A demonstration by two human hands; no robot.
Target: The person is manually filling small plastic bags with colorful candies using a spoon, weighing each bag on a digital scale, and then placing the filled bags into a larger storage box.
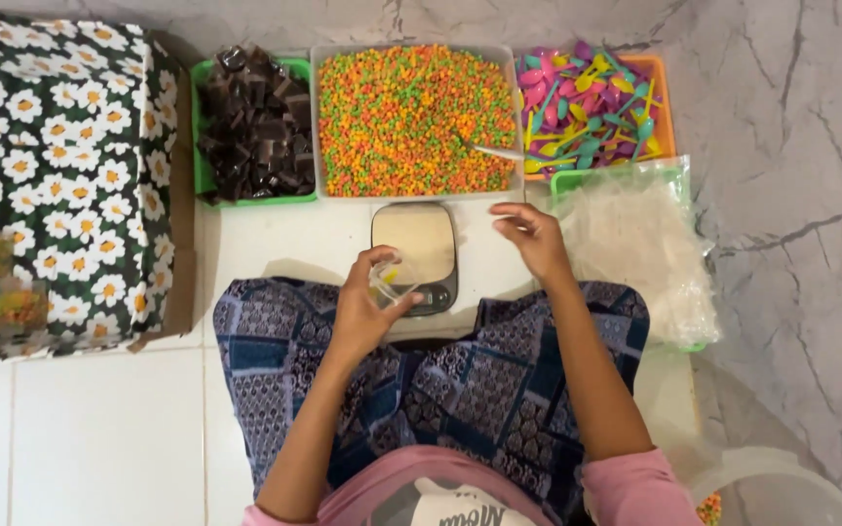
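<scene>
My left hand (367, 307) holds a small clear plastic bag (389, 281) with a bit of yellow inside, just over the near left corner of a small digital kitchen scale (419, 244). My right hand (533, 239) hovers to the right of the scale with its fingers loosely curled and nothing seen in it. Behind the scale stands a clear tray of orange, green and yellow pellets (411, 117) with a white spoon (495, 152) lying in it.
A green tray of dark wrapped pieces (253, 127) is at the back left, an orange tray of coloured plastic spoons (592, 102) at the back right. A pile of clear bags (635, 253) lies to the right. A daisy-patterned box (60, 175) stands left. A clear tub (782, 487) is at the lower right.
</scene>
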